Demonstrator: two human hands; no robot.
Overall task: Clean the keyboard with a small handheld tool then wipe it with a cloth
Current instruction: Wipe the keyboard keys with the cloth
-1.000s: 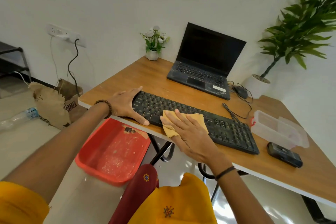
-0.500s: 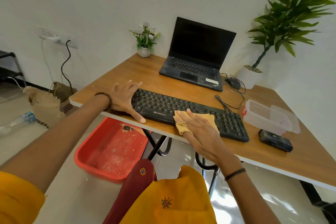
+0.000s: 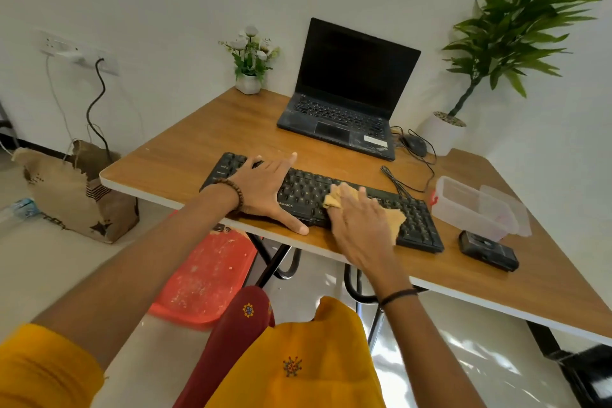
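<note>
wiping the keyboard [image 3: 414, 219] by the desk's [image 3: 185, 142] front edge, our right hand [image 3: 359, 225] presses the cloth [image 3: 332, 199] flat; our left hand [image 3: 265, 189], fingers spread, holds the keyboard's left end. pushing too hard could slide it off.

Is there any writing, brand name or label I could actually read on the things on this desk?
"RONICS": white letters on the front edge of the keyboard, the start of the word hidden by the left hand.
White sticker on the laptop: too small to read.
Red logo at the laptop's corner: too blurred to read.
Key legends on both: too small to read.
Dark print on the brown bag: unreadable.
</note>
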